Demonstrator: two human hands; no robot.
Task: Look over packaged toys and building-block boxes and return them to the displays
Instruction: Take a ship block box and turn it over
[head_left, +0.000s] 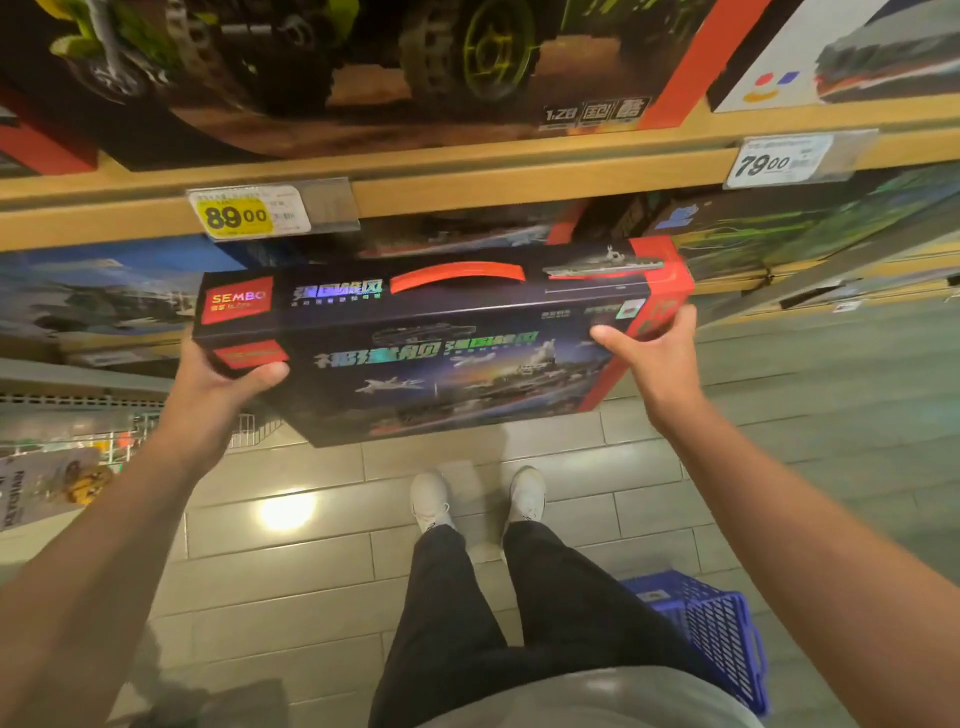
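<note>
Both hands grasp SEMBO box (441, 343) at ends, frame centre: left hand (218, 369), right hand (660, 353). Box just below shelf edge (467, 182). Advice: keep level, slide straight into gap beneath.

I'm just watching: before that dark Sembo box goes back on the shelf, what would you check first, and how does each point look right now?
1. Left hand grips the box at its end: ok.
2. Right hand grips the other end: ok.
3. Box roughly level, red handle upward: ok.
4. Free slot under the wooden shelf: cannot tell, box hides it.
5. Which price tag applies to this box: cannot tell.
6. Blue basket away from the feet: ok.
</note>
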